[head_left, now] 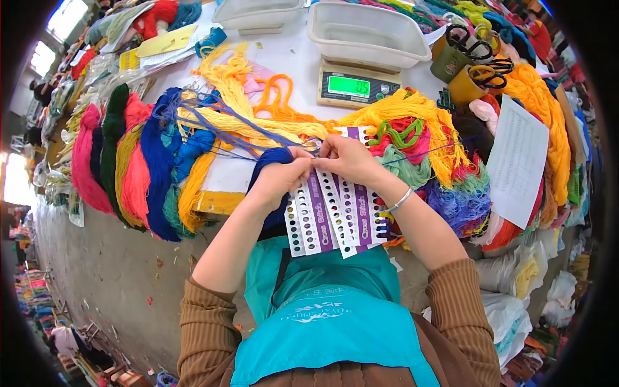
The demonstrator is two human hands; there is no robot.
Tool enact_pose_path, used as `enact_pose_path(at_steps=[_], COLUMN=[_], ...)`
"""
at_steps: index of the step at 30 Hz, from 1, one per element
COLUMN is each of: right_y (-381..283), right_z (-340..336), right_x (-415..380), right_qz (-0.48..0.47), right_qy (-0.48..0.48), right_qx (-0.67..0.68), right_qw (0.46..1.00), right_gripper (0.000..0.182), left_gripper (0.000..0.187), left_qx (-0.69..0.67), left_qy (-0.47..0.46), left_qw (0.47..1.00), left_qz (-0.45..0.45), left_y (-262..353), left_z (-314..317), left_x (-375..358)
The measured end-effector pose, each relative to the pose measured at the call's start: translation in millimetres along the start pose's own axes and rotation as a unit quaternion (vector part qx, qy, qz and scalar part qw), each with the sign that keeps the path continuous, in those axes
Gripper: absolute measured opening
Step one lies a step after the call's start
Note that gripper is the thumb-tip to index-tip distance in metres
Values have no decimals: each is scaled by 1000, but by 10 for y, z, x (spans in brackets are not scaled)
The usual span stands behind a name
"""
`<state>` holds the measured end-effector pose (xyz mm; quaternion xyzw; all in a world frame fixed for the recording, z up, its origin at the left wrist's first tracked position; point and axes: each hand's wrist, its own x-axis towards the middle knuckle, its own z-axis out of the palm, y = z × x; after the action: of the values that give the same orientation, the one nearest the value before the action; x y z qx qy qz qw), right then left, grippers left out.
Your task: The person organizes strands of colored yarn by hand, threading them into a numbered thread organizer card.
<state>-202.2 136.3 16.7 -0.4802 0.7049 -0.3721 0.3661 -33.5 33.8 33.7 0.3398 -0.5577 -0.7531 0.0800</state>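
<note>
My left hand (282, 175) is closed in a pinch at the table's front edge, with a dark blue thread bundle (271, 157) looped over it. Close beside it, my right hand (351, 158) pinches at the top of the punched cards; what lies between its fingertips is too small to make out. Several white and purple cards (322, 216) marked "Cross Stitch" hang below both hands, with rows of holes. Yellow skeins (258, 132) and loose blue strands lie just behind the fingers.
A scale (358, 85) reading 0.5 stands behind, with a white plastic tray (367, 32) on it. Scissors stand in cups (463, 87) at the right. Coloured skeins (158, 168) hang over the left edge. A printed sheet (519, 161) lies on the right.
</note>
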Motion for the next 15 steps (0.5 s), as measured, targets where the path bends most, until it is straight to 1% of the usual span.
enact_pose_path(at_steps=[1,2,3,4,5,6,7,8,9,10,12,13,14,15], right_y=[17,42,71,94,90,82,71,50,28,12,2,-8,-31,-56], right_z=[18,32,37,33,23,13,-4,-20,-35,-44,-49,-68,-80,-78], right_x=[22,45,68,89,101,97,83,64,50,39,53,60,58,53], right_qz=[9,18,17,16,25,33,35,35,51,66,53,65,78,78], right_qy=[11,21,20,20,17,15,13,15,-9,-33,-37,-40,-43,-43], right_qx=[-32,-64,-69,-70,-2,66,93,91,125,158,156,151,146,146], right_qw=[999,998,997,997,1000,997,995,995,991,985,986,986,985,985], right_gripper=[25,27,34,34,37,40,45,45,41,37,38,36,33,33], left_gripper=[8,16,16,21,26,33,30,27,19,19,13,9,8,8], left_qx=[6,22,22,18,14,84,116,146,180,180,320,263,90,-85], left_qy=[-29,-68,-67,-78,-88,-11,-5,1,-18,-19,-60,-72,-82,-89], left_qw=[999,997,998,997,995,994,992,989,983,983,941,959,993,989], left_qz=[-14,-3,-2,-24,-47,-75,-50,-24,12,14,92,74,-1,-76], left_y=[47,70,84,101,120,152,92,60,25,4,24,29,38,71], left_z=[33,68,57,44,40,108,108,125,145,137,125,105,22,-99], left_x=[-59,-111,-118,-112,-100,-77,11,72,110,149,192,194,196,184])
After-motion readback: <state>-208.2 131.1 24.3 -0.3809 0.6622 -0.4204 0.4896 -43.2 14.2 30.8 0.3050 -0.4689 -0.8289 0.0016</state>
